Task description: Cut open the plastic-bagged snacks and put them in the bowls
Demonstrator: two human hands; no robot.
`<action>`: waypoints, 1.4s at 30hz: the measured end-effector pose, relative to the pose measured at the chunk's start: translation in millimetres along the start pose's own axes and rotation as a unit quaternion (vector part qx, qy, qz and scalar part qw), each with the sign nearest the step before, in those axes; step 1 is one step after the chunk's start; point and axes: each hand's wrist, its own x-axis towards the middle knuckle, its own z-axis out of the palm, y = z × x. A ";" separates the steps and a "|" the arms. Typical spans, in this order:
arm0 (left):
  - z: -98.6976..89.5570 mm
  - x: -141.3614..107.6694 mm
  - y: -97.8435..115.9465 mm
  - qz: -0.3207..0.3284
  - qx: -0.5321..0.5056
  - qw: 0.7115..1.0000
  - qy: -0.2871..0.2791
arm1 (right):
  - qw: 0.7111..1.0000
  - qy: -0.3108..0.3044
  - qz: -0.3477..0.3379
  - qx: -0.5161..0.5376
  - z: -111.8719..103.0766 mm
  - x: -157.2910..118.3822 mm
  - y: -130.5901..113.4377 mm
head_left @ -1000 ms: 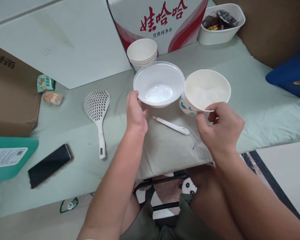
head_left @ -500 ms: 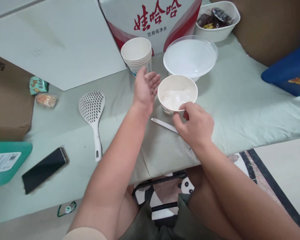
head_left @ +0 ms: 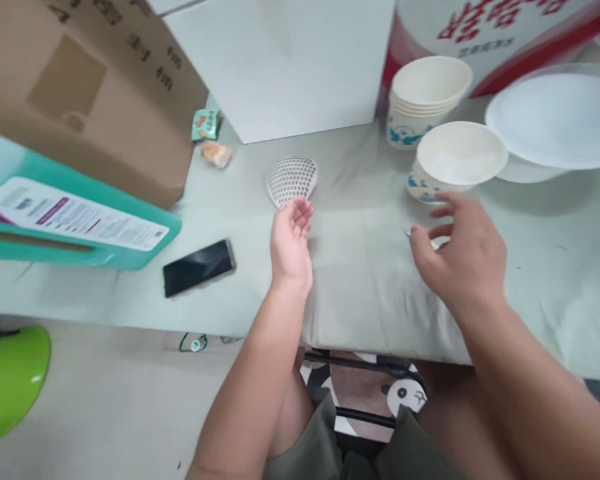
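Head view, left hand now by skimmer, right hand unclasped from bowl

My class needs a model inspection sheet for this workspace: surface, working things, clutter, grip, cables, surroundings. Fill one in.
Surface: pale green cloth, wrinkled.
Working things: front paper bowl upright, near stacked paper bowls and a wide bowl; perforated skimmer, handle hidden.
Clutter: phone, teal container, two small packets.
Grip: left hand loosely curled, in front of the skimmer; right hand open, by the front paper bowl, partly covering a small white item. Whether either hand touches anything is unclear.
Cables: nothing seen.
Surroundings: cardboard box, white panel, red-and-white carton; bright green object below.
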 end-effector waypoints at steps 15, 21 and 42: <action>-75.7 23.3 16.0 -0.145 -0.011 0.989 0.014 | 0.901 -0.372 -0.069 -0.211 91.4 -45.0 -165.0; -85.2 26.5 32.3 -0.182 -0.042 0.982 -0.009 | 0.933 -0.343 0.105 0.018 93.4 -46.1 -144.8; -112.7 79.5 65.5 -0.003 -0.342 0.926 0.159 | 0.911 -0.321 -0.010 0.260 249.4 96.4 -288.9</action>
